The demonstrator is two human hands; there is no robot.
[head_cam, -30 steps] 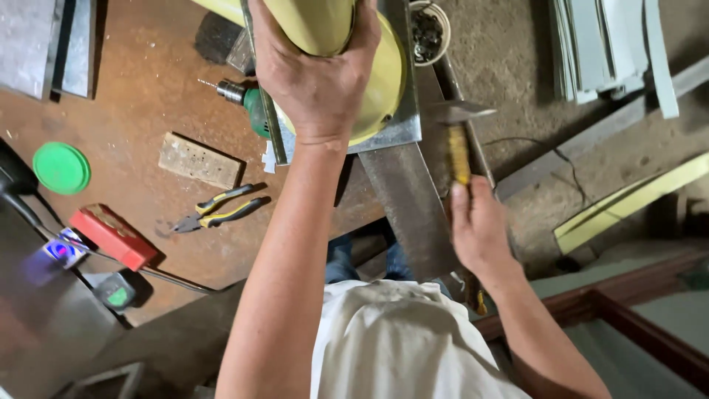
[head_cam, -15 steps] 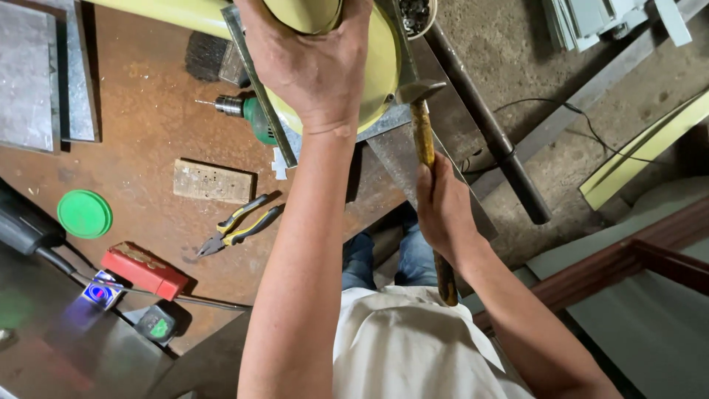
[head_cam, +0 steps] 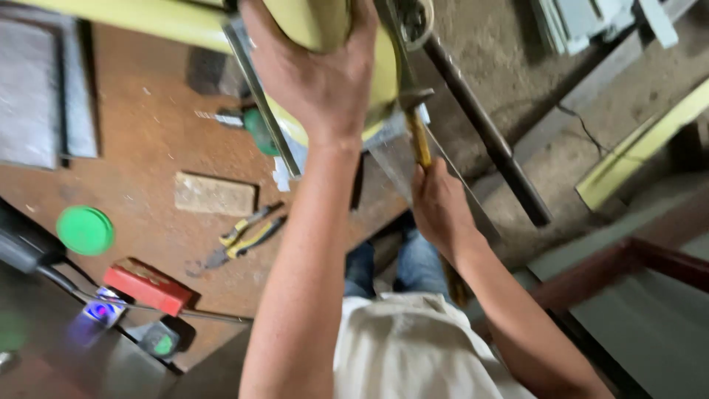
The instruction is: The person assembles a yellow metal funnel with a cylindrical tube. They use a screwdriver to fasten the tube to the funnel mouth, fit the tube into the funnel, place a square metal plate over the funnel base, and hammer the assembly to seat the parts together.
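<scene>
- Pressing down on a pale yellow rounded piece, the left hand lies palm-flat over its top, fingers spread and curled around the far side; a flat hold, not a fist.
- Yellow piece sits at the top edge of the frame, over the near edge of the rusty brown workbench, with thin metal strips running under it.
- Right hand is wrapped tight around the wooden handle of a hammer, fingers fully closed on it.
- Hammer head is up against the lower right side of the yellow piece; whether it actually touches is hard to tell, blur there.
- Handle runs down from the head into the fist, and its end shows below the wrist.
- Dark metal bar lies diagonally just right of the hammer, on the concrete floor side.
- On the bench: wooden block, yellow-handled pliers just below it, green round lid to the left, red flat box near the bottom, green-bodied tool partly under the yellow piece.
- Small device with a blue-purple light at the bench's lower left, cable attached.
- Person wears a pale shirt and blue jeans.
</scene>
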